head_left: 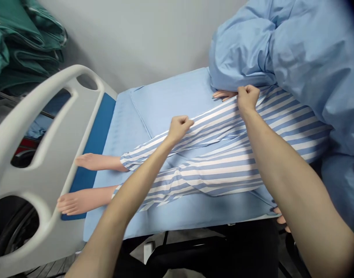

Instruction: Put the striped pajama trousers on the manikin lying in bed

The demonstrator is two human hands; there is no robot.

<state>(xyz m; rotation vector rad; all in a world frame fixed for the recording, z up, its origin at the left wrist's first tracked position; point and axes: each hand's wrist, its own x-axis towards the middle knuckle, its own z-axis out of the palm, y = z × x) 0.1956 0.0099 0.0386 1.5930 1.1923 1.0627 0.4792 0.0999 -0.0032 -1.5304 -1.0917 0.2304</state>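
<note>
Blue-and-white striped trousers [223,170] cover the legs of a figure lying on its back, which looks like a manikin. Its bare feet [87,162] point to the left. My left hand [179,128] is closed at the far trouser leg, around the knee, and seems to pinch the cloth. Higher up, at the thigh, my right hand [248,98] is closed on the far edge of the same leg. Between my hands the trouser edge runs fairly straight. Both sets of fingertips are partly hidden. The figure's hand [224,95] lies just left of my right hand.
A blue quilt [310,50] is bunched over the upper body. The bed's pale blue sheet [171,92] lies beneath the legs. At the left stands the white-grey footboard [69,127], with green folded cloth [29,42] beyond it. A grey wall [153,38] borders the far side.
</note>
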